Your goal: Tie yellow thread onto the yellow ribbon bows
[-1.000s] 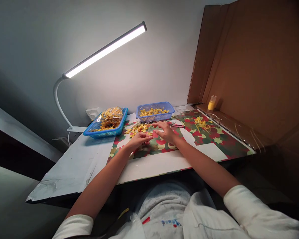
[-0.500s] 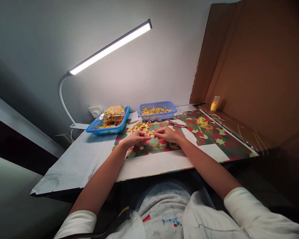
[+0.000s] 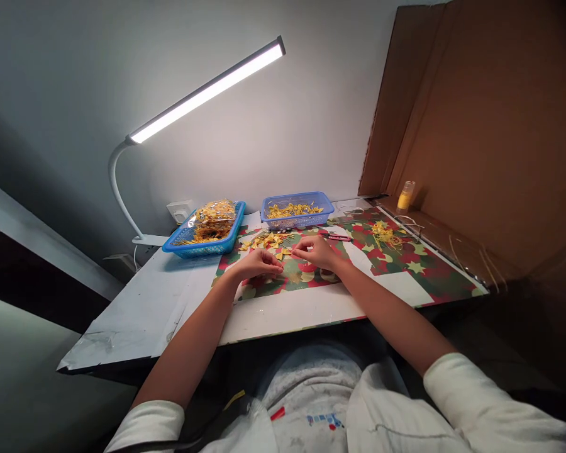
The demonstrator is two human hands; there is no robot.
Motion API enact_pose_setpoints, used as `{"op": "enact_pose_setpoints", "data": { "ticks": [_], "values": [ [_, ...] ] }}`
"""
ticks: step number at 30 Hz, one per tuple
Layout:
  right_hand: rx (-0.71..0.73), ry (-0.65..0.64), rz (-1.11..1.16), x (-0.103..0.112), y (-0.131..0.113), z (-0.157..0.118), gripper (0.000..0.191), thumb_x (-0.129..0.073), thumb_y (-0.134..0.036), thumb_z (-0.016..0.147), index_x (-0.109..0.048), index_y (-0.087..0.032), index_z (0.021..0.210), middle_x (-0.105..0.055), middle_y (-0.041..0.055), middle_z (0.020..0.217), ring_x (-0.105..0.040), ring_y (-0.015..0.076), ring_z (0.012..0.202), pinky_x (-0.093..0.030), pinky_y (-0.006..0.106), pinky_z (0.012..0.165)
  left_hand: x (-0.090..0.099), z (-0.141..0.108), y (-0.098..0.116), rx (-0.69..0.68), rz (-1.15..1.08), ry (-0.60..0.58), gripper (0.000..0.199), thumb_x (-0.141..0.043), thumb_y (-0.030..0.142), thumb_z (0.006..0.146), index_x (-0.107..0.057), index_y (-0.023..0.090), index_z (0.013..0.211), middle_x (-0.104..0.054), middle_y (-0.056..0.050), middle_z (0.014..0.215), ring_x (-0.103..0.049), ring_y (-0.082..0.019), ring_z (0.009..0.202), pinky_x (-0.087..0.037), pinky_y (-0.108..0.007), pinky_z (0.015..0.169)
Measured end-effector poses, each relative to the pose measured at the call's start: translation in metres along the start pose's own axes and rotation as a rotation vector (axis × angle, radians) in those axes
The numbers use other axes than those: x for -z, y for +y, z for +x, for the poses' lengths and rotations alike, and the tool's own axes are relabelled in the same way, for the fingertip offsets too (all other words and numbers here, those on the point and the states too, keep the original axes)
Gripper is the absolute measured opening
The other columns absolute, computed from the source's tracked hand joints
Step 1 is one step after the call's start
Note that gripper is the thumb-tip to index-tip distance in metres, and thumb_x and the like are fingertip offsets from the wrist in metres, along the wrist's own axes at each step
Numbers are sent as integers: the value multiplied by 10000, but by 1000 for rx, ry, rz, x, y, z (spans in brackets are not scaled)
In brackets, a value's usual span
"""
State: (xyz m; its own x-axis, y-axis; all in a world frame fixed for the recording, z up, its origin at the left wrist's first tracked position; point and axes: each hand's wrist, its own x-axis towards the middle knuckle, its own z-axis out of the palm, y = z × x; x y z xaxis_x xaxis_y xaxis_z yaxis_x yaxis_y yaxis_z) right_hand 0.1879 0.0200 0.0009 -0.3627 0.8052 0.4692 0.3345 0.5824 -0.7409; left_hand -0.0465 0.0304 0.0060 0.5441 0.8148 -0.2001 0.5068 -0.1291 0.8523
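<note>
Over the patterned mat (image 3: 292, 280), my left hand (image 3: 259, 263) is closed in a pinch; whatever sits between its fingertips is too small to make out. Facing it, my right hand (image 3: 317, 251) also pinches, its fingertips at the edge of a few yellow ribbon bows. What the right fingers hold, if anything, cannot be made out. A loose pile of yellow ribbon bows (image 3: 268, 241) lies just beyond both hands. Behind my right hand rests a small pink-handled tool (image 3: 337, 237), perhaps thread snips.
A blue basket (image 3: 207, 245) with a plastic bag of yellow pieces stands left. A purple-blue basket (image 3: 297, 221) of yellow bows is at the back. Yellow strings (image 3: 385, 236) lie right, near a yellow-filled bottle (image 3: 405, 196). A lamp (image 3: 207, 91) hangs above; cardboard (image 3: 476, 138) walls the right.
My hands have moved slightly apart vertically: the left fingertips are a little lower and nearer me, the right hand slightly higher and farther away. The other things stay put.
</note>
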Motion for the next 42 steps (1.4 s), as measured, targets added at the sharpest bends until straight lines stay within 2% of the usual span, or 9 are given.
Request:
{"op": "enact_pose_setpoints", "data": {
  "ticks": [4, 7, 14, 19, 25, 29, 33, 38, 42],
  "values": [
    [-16, 35, -19, 0, 1, 1, 209, -626, -313, 782, -640, -167, 633, -649, 29, 661, -565, 145, 649, -415, 262, 601, -2, 0, 2, -34, 73, 28, 350, -766, 473, 637, -733, 130, 700, -627, -20, 551, -439, -78, 455, -280, -215, 422],
    [-7, 34, -14, -1, 0, 1, 207, -618, -304, 789, -635, -165, 637, -639, 24, 659, -560, 141, 655, -416, 260, 610, -6, -4, 10, -98, 122, 45, 320, -782, 443, 608, -739, 137, 691, -651, -28, 637, -478, -91, 527, -320, -216, 468],
    [18, 3, -3, -2, -2, 1, 208, -605, -298, 804, -649, -164, 651, -628, 20, 661, -546, 136, 647, -408, 264, 622, -27, 1, 20, -304, 38, 166, 374, -677, 486, 725, -746, 174, 920, -694, -62, 891, -550, -145, 736, -391, -224, 590],
    [20, 5, 19, -3, -1, 1, 192, -602, -301, 803, -657, -165, 678, -639, 24, 678, -552, 140, 657, -412, 265, 624, -37, 7, 22, -294, -87, 240, 390, -694, 488, 715, -732, 154, 914, -647, -29, 793, -470, -103, 627, -341, -210, 539],
    [36, 58, -4, -2, -3, 1, 196, -598, -285, 801, -634, -170, 646, -609, 18, 657, -528, 138, 650, -390, 263, 617, -40, 7, 22, -259, -263, 258, 405, -714, 541, 677, -711, 137, 711, -517, 15, 628, -385, -68, 543, -299, -197, 495],
    [103, 67, -49, -3, -5, 0, 201, -593, -273, 817, -628, -173, 646, -582, 15, 632, -493, 137, 627, -372, 268, 609, -38, 16, 13, -245, -354, 351, 520, -683, 635, 645, -714, 135, 783, -436, 30, 591, -370, -68, 532, -319, -203, 501],
    [176, 47, -95, -6, -7, -2, 253, -579, -309, 848, -609, -179, 633, -553, 16, 632, -481, 142, 632, -373, 277, 623, -38, 22, 10, -229, -371, 453, 599, -660, 682, 627, -725, 126, 842, -354, 53, 539, -306, -61, 481, -274, -211, 461],
    [239, 48, -159, -6, -7, -2, 244, -545, -290, 868, -586, -186, 651, -520, 14, 641, -462, 149, 631, -362, 285, 632, -39, 16, 16, -269, -258, 507, 448, -704, 591, 643, -742, 152, 723, -463, 17, 549, -376, -89, 530, -312, -226, 492],
    [217, 52, -210, -6, -7, -2, 231, -508, -255, 877, -553, -189, 660, -518, 18, 664, -454, 153, 639, -355, 290, 642, -41, 13, 18, -335, -143, 526, 326, -755, 501, 619, -757, 181, 681, -531, 0, 581, -437, -117, 596, -351, -238, 552]
  ]
}}
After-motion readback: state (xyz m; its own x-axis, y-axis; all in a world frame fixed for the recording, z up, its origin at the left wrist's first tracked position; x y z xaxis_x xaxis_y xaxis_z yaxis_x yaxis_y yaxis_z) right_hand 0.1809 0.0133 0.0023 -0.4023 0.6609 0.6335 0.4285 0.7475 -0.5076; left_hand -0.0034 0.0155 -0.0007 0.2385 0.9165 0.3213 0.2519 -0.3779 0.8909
